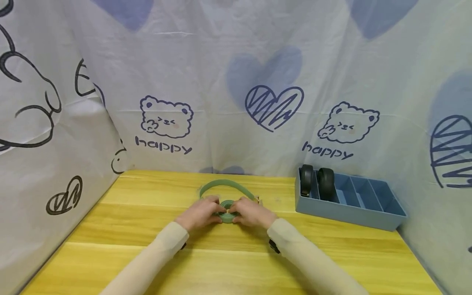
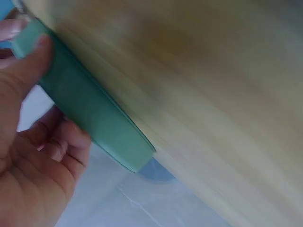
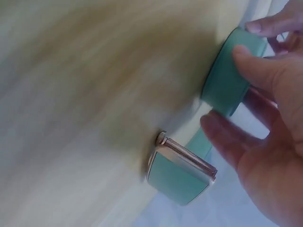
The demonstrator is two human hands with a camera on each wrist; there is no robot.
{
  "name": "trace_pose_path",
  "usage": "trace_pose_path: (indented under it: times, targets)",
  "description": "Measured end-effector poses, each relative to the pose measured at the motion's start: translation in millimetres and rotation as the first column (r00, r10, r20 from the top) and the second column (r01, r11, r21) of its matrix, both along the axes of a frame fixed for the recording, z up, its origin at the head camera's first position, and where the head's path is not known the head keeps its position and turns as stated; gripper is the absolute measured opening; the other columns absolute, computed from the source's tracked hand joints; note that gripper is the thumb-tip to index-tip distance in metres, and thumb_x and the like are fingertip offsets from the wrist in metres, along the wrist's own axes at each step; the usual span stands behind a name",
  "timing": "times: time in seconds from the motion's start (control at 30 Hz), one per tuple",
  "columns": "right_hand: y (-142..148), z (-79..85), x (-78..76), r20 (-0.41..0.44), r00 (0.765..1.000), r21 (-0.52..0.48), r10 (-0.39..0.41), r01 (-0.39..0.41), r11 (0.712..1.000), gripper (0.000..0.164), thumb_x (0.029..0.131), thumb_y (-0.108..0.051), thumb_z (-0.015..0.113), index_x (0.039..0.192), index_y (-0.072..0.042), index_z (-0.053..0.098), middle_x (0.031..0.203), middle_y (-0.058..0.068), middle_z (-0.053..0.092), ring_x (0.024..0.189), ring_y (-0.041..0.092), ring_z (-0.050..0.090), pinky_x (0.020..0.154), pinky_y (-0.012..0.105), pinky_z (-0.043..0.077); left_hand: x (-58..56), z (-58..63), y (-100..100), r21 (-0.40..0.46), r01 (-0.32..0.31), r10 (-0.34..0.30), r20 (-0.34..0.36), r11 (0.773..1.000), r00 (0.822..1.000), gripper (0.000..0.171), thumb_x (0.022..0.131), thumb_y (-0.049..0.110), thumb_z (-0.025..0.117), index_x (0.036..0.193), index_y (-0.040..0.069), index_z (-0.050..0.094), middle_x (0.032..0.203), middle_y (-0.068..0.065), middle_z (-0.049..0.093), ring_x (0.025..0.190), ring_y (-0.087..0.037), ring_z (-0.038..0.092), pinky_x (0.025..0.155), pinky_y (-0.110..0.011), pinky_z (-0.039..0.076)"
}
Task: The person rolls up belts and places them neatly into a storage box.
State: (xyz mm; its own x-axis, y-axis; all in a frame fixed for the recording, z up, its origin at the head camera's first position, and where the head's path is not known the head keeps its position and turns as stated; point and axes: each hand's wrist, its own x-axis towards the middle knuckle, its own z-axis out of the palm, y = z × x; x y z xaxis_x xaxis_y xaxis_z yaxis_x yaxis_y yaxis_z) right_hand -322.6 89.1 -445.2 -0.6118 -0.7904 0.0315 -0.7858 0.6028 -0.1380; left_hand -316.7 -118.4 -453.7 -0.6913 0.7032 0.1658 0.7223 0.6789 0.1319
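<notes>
A green belt (image 1: 228, 219) stands on edge on the table, partly rolled into a coil, with its loose length curving behind the hands. My left hand (image 1: 203, 214) grips the coil's left side, thumb on the near face in the left wrist view. From the other side, my right hand (image 1: 254, 212) holds the same coil, its thumb pressed against the green strap (image 3: 225, 78). A metal buckle (image 3: 185, 158) sits on the belt's free end, beyond the right hand and apart from its fingers. Fingers of both hands reach into the coil's centre.
At the back right stands a blue-grey divided box (image 1: 350, 218). Its two leftmost compartments hold a black rolled item (image 1: 306, 180) and another black roll (image 1: 326, 183). Printed cloth (image 1: 221, 135) hangs behind and beside the wooden table (image 1: 221, 258).
</notes>
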Motion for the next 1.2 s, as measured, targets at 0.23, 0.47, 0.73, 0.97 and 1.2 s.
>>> trace_pose_path:
  times: [0.23,0.47,0.73,0.97,1.2]
  targets:
    - [-9,-3.9,3.2,-0.043,0.999,-0.050,-0.030,0.027,0.998,0.013,0.082,-0.028,0.067,0.093,-0.021,0.068,0.081,-0.011,0.062,0.073,0.008,0.053,0.070,0.027,0.042,3.4,1.3,7,-0.018,-0.093,0.093,-0.033,0.995,0.995,0.025,0.071,0.039,0.073,0.094,0.028,0.072,0.082,0.008,0.047,0.076,-0.011,0.042,0.058,-0.028,0.041]
    - [-3,-2.5,-5.1,-0.044,0.997,-0.050,0.070,-0.072,0.996,0.017,0.081,-0.023,0.067,0.098,-0.018,0.068,0.096,-0.008,0.065,0.087,0.008,0.057,0.080,0.024,0.044,-0.7,0.1,-1,0.033,-0.071,0.069,0.039,0.997,0.997,0.038,0.073,0.041,0.071,0.107,0.024,0.068,0.083,0.005,0.050,0.076,-0.012,0.047,0.058,-0.027,0.040]
    - [-4,-3.0,1.4,-0.014,0.999,-0.068,0.036,-0.037,0.997,0.019,0.083,-0.028,0.065,0.100,-0.019,0.068,0.094,-0.010,0.064,0.091,0.012,0.055,0.081,0.028,0.042,-10.0,-5.6,-2,0.006,-0.026,0.026,0.001,1.000,1.000,0.040,0.068,0.048,0.071,0.099,0.023,0.071,0.086,0.009,0.059,0.078,-0.008,0.051,0.069,-0.028,0.045]
    - [-6,-5.6,1.5,0.010,0.999,-0.129,0.040,-0.039,0.991,0.022,0.082,-0.029,0.065,0.100,-0.018,0.069,0.093,-0.009,0.065,0.084,0.006,0.055,0.077,0.024,0.043,-8.5,-0.7,-1,-0.020,-0.026,0.027,0.058,0.999,0.998,0.046,0.068,0.053,0.069,0.101,0.021,0.070,0.086,0.012,0.063,0.072,-0.005,0.053,0.063,-0.026,0.046]
    - [-2,-1.8,-1.5,0.046,0.999,-0.058,0.021,-0.018,0.998,0.028,0.083,-0.026,0.066,0.109,-0.016,0.066,0.107,-0.007,0.063,0.113,0.019,0.049,0.100,0.032,0.031,-11.8,0.6,-1,-0.012,-0.003,0.004,0.072,1.000,0.997,0.040,0.069,0.049,0.070,0.097,0.021,0.071,0.084,0.013,0.065,0.071,-0.004,0.054,0.067,-0.026,0.046]
